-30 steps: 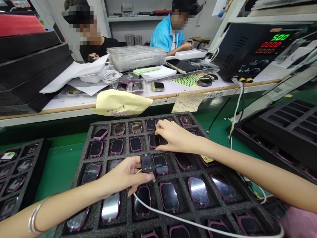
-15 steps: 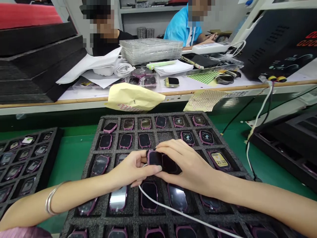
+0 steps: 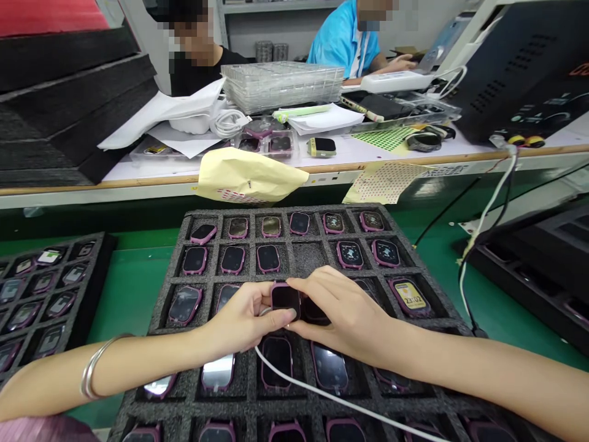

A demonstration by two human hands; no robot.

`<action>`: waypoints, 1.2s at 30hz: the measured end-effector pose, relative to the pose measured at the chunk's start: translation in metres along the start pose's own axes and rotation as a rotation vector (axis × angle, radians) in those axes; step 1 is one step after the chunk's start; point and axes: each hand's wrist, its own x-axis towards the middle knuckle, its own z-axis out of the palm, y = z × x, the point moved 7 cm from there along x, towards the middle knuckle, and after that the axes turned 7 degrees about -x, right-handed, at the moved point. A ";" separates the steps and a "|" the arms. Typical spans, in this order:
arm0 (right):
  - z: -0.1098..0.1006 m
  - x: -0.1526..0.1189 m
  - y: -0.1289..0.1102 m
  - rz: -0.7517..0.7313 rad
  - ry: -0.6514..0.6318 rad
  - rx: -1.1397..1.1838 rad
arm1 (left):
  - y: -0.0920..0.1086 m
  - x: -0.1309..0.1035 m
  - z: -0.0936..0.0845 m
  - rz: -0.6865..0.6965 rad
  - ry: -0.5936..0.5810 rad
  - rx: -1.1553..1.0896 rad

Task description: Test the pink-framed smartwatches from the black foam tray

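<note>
Between my two hands is a purple-framed smartwatch (image 3: 285, 297) with a dark screen, held just above the foam tray (image 3: 309, 261). My left hand (image 3: 255, 316) grips its left side, thumb across the lower part of the screen. The fingers of my right hand (image 3: 338, 307) pinch its right edge. A white cable (image 3: 313, 388) runs from beneath my left hand toward the lower right; its end is hidden. Around my hands, tray compartments hold more purple watches, mostly dark. One watch (image 3: 409, 297) on the right is lit and reads 23:02.
A second watch tray (image 3: 99, 270) lies at left, and a dark tray (image 3: 543, 288) at right. Behind runs a bench (image 3: 340, 161) with stacked clear trays (image 3: 280, 86), papers, and a black box-shaped device (image 3: 519, 80). Black foam trays (image 3: 69, 110) are piled at left. Two people sit beyond.
The view has tilted and shifted slightly. My hands keep hold of the same smartwatch, which is turned a little; the trays stay put.
</note>
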 end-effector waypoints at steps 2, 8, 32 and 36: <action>0.000 -0.001 0.001 -0.002 0.013 0.001 | 0.001 0.001 0.002 0.027 -0.018 -0.033; 0.000 -0.002 0.002 0.010 0.018 0.012 | -0.005 0.002 -0.001 0.026 -0.031 -0.013; 0.004 -0.003 0.005 0.036 0.014 0.108 | -0.005 0.002 0.000 0.031 -0.054 0.066; 0.000 -0.003 0.006 0.093 0.046 0.149 | -0.003 0.002 0.001 0.071 -0.060 0.106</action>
